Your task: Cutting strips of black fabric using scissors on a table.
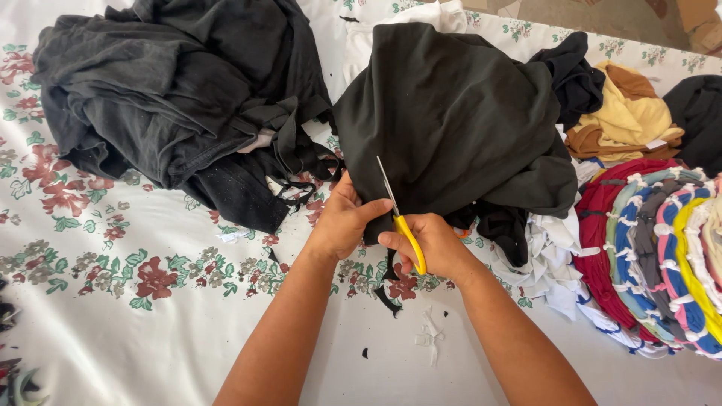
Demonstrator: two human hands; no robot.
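right grip: my right hand (435, 244) is closed around the yellow plastic handles of a pair of steel-bladed scissors (402, 222); thumb through the loop.
scissors: blades point up and away from me, slightly parted, tip lying on the black fabric.
left grip: my left hand (343, 219) is pinched shut on the lower edge of the black knit fabric piece (451, 120), thumb on top, just left of the blades.
hands: nearly touching, scissors between them.
black fabric: bunched in a mound straight ahead of my hands, resting on the table (135, 331) and on other cloth.
table: covered with a white cloth printed with red flowers and green leaves.
left of fabric: heap of dark grey and black garments (173, 90), close beside it.
right, far: mustard-yellow and brown cloth pile (628, 113).
right, near: row of bundled fabric strips in red, blue, grey, pink and yellow, tied with white knots (654, 240); white rags (545, 259) between it and the black fabric.
below hands: small white and black cloth scraps (429, 334) on the table.
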